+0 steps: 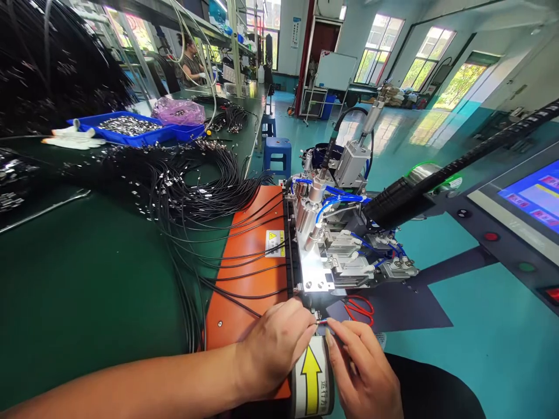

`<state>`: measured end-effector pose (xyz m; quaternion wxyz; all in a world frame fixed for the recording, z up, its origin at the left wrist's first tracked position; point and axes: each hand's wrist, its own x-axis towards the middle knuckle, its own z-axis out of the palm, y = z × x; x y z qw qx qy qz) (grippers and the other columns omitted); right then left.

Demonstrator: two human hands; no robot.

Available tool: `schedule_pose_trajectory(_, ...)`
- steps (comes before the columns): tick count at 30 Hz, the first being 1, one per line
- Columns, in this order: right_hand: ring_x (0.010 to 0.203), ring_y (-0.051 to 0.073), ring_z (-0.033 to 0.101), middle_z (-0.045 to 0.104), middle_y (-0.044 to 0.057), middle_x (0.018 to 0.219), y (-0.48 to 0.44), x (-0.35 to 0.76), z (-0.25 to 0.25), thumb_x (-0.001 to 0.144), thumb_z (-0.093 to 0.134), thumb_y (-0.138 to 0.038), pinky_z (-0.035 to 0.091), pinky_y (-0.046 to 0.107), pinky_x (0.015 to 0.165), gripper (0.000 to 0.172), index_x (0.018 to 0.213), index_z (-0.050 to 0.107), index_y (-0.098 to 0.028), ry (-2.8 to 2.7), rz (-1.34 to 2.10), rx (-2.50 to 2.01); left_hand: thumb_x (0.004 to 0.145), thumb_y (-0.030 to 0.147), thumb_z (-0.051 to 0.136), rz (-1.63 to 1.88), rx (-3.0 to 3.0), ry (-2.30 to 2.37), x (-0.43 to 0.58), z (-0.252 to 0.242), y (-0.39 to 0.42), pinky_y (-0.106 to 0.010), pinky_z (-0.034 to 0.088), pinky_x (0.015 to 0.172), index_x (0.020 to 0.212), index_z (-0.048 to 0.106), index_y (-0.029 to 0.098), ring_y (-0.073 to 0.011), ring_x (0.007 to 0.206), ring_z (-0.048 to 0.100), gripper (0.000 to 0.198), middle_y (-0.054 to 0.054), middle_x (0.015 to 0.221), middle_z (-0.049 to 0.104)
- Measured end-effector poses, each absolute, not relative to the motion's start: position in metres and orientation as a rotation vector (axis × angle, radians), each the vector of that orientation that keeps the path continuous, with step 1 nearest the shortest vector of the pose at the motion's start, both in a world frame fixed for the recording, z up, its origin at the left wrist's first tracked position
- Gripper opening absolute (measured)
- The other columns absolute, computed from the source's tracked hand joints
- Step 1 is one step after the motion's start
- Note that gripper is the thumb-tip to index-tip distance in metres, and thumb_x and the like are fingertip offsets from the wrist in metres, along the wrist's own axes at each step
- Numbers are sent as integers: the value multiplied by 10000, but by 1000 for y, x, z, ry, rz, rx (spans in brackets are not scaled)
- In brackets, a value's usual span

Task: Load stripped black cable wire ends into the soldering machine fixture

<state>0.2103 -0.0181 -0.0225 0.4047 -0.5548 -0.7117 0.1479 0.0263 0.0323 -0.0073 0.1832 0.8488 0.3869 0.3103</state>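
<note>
My left hand (282, 337) is closed in a pinch on the end of a black cable, just in front of the machine (314, 267). Facing it, my right hand (364, 366) pinches the thin coloured wire ends (322, 321) that stick out toward it. Both hands are above a white roller marked with a yellow arrow (311, 372). Several black cables (248, 270) run across the orange plate (253, 291) to the machine's edge. Red-handled scissors (360, 308) lie just beyond my right hand.
A large bundle of black cables (187, 186) lies on the green table (87, 279). Behind it are a blue tray (131, 137) of small metal parts and white gloves (72, 137). A control panel (515, 233) stands at right. A person (192, 64) sits far back.
</note>
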Motion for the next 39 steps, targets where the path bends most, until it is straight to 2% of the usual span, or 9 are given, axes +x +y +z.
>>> schedule_pose_trajectory(5, 838, 188, 651, 650, 62, 912, -13, 202, -16, 954, 577, -214, 536, 284, 726, 124, 1029, 676, -221, -1727, 421, -1390, 1045, 250, 355, 886, 2406, 1081, 25, -6, 32, -291, 429, 627, 849, 623, 166, -171, 698, 538, 343, -30, 764, 572)
schedule_pose_trajectory(9, 851, 194, 662, 647, 79, 978, -15, 203, -21, 950, 576, -202, 539, 293, 738, 196, 1113, 684, -213, -1734, 344, -1391, 1051, 262, 334, 859, 2426, 1095, 25, -4, 32, -296, 434, 632, 831, 614, 167, -176, 699, 539, 369, -35, 762, 576)
schedule_pose_trajectory(14, 783, 180, 663, 630, 101, 1023, -21, 208, -30, 932, 600, -201, 542, 269, 635, 278, 1194, 690, -209, -1764, 286, -1407, 1056, 249, 314, 830, 2481, 1095, 26, -3, 32, -298, 440, 631, 826, 608, 170, -173, 689, 535, 382, -32, 754, 571)
schedule_pose_trajectory(17, 771, 173, 657, 629, 104, 1021, -21, 208, -29, 941, 587, -198, 544, 263, 625, 281, 1202, 690, -218, -1771, 300, -1402, 1053, 252, 329, 819, 2462, 1118, 26, -3, 32, -299, 449, 637, 821, 605, 171, -172, 692, 536, 369, -34, 763, 570)
schedule_pose_trajectory(19, 788, 182, 656, 636, 99, 995, -19, 205, -24, 949, 579, -220, 546, 270, 646, 229, 1142, 701, -219, -1743, 333, -1421, 1049, 248, 336, 815, 2453, 1118, 26, -3, 31, -303, 452, 641, 825, 605, 171, -173, 697, 537, 358, -36, 772, 572)
schedule_pose_trajectory(22, 760, 182, 646, 647, 67, 889, -15, 199, -13, 954, 577, -278, 536, 272, 650, 134, 951, 698, -221, -1674, 453, -1489, 1043, 240, 345, 819, 2435, 1097, 25, -3, 31, -303, 444, 634, 823, 605, 171, -174, 697, 535, 347, -33, 768, 568)
schedule_pose_trajectory(26, 638, 150, 601, 631, 27, 777, -10, 197, -5, 942, 595, -310, 499, 249, 563, 174, 805, 650, -218, -1598, 621, -1520, 1037, 232, 360, 810, 2362, 1082, 24, -1, 31, -299, 441, 638, 838, 610, 167, -177, 715, 543, 326, -35, 777, 571)
schedule_pose_trajectory(35, 739, 178, 624, 616, 44, 824, -12, 190, -14, 984, 484, -208, 498, 302, 717, 170, 933, 647, -208, -1714, 525, -1319, 1029, 223, 382, 849, 2266, 1051, 21, -2, 31, -294, 445, 666, 904, 615, 168, -181, 754, 556, 270, -46, 825, 593)
schedule_pose_trajectory(39, 702, 169, 622, 628, 37, 797, -12, 196, -10, 960, 554, -280, 515, 259, 632, 171, 845, 656, -205, -1609, 710, -1375, 1027, 218, 386, 849, 2285, 1046, 21, -2, 30, -290, 433, 651, 913, 619, 168, -179, 741, 542, 264, -48, 813, 579)
